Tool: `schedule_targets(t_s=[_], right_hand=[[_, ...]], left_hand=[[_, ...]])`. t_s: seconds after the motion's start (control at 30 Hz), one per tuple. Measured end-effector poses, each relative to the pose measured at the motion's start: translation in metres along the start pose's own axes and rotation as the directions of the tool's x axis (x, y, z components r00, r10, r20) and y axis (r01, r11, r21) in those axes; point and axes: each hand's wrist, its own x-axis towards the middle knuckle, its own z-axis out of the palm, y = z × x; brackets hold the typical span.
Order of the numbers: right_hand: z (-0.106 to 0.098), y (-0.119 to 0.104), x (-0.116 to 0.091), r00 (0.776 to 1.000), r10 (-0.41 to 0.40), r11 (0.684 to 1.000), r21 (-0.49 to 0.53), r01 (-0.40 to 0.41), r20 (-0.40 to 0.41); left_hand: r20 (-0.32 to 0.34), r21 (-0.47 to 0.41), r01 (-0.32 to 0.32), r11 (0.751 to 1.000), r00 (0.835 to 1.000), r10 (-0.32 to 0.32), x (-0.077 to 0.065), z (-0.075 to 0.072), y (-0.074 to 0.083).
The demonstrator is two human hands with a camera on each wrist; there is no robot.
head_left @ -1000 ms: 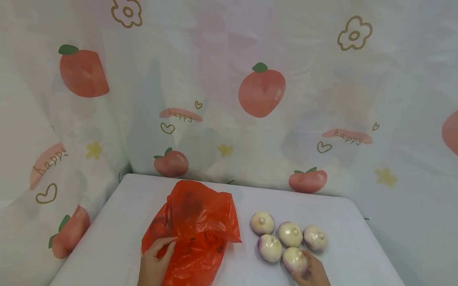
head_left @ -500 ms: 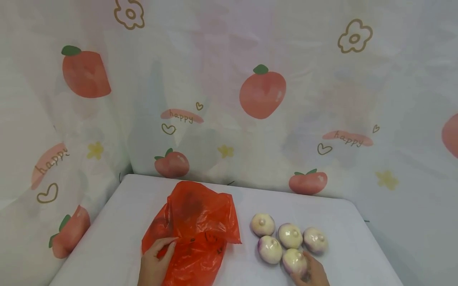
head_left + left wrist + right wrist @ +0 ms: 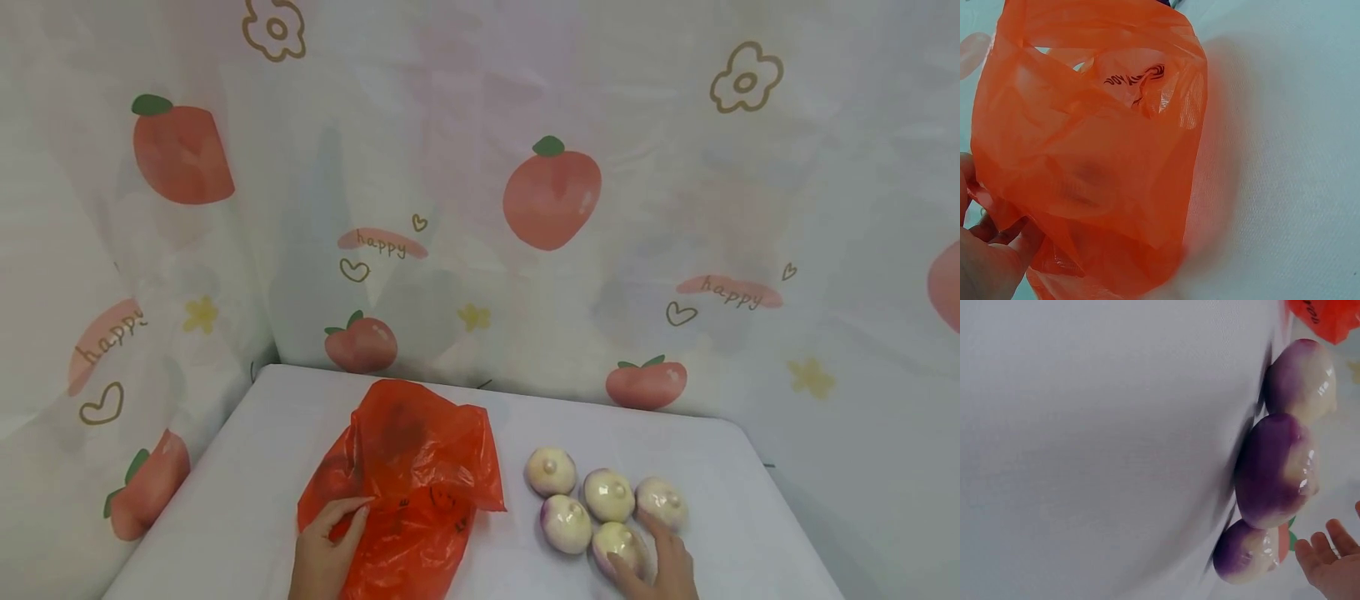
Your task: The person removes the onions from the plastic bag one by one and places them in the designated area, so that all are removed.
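Observation:
A red plastic bag (image 3: 431, 454) with dark printing lies on the table; darker patches show through its film. My left hand (image 3: 326, 550) pinches the bag's edge between thumb and fingers, and the left wrist view shows the film (image 3: 1104, 150) bulging up beside that hand. To the right sit several round turnips, cream on top and purple below. My right hand (image 3: 667, 571) is at the nearest turnip (image 3: 617, 543), thumb and fingers spread loosely around its right side. In the right wrist view the fingers (image 3: 1327, 550) stand apart from the turnips (image 3: 1269, 472).
The other turnips, among them the back left one (image 3: 550, 471) and the rightmost one (image 3: 662, 500), cluster close together. A white-covered table (image 3: 262, 458) carries everything. Behind it hangs a pale curtain (image 3: 465, 125) printed with fruit, hearts and flowers.
My right hand has let go of the nearest turnip; its fingers have loosened and spread. The turnips sit where they were. My left hand keeps its pinch on the bag.

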Motion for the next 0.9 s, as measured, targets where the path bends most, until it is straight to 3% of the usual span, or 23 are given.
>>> schedule_targets(t_s=[0.23,0.5,0.67,0.77,0.9], right_hand=[[0.003,-0.017,0.005,0.984,-0.090,0.992,0.071,0.102,-0.154],[0.013,-0.039,0.007,0.979,-0.154,0.973,0.152,0.174,-0.135],[0.020,-0.048,0.010,0.964,-0.231,0.936,0.239,0.257,-0.129],[0.023,-0.049,0.012,0.939,-0.329,0.904,0.258,0.343,-0.095],[0.030,-0.051,0.016,0.878,-0.476,0.815,0.348,0.464,-0.056]], left_hand=[[0.004,0.009,0.010,1.000,1.000,-0.010,0.000,0.001,0.000],[0.007,-0.001,0.013,1.000,1.000,-0.013,-0.001,0.000,0.001],[0.008,-0.001,0.021,1.000,1.000,-0.021,-0.002,-0.001,0.002],[0.008,-0.005,0.019,1.000,1.000,-0.019,-0.002,-0.001,0.002],[0.005,-0.003,0.017,1.000,1.000,-0.017,-0.002,-0.003,0.002]])
